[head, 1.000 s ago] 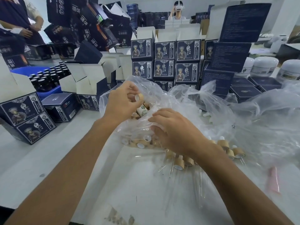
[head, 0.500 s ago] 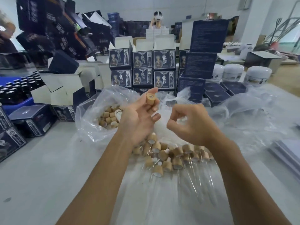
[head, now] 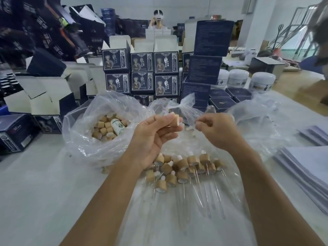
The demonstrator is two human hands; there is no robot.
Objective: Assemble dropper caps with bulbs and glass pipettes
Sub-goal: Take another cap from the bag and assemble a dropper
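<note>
My left hand (head: pixel 156 134) pinches a tan wooden dropper cap (head: pixel 174 118) between thumb and fingertips, held up over the table. My right hand (head: pixel 215 130) is just right of it, fingers curled around something small that I cannot make out. A clear plastic bag (head: pixel 85 139) at the left holds several loose tan caps (head: pixel 104 129) and a white labelled bottle (head: pixel 118 126). Below my hands lies a pile of assembled droppers (head: pixel 181 167), tan caps with white bulbs and glass pipettes, on a plastic sheet.
Stacked dark blue printed boxes (head: pixel 142 73) stand behind the bags. Open white-lined cartons (head: pixel 40 98) sit at the left, white jars (head: pixel 237 79) at the back right, a stack of paper sheets (head: pixel 308 162) at the right. A person (head: pixel 158 18) sits far behind.
Both hands have come up out of the bags. My left hand now holds one cap raised, and my right hand has drawn close beside it.
</note>
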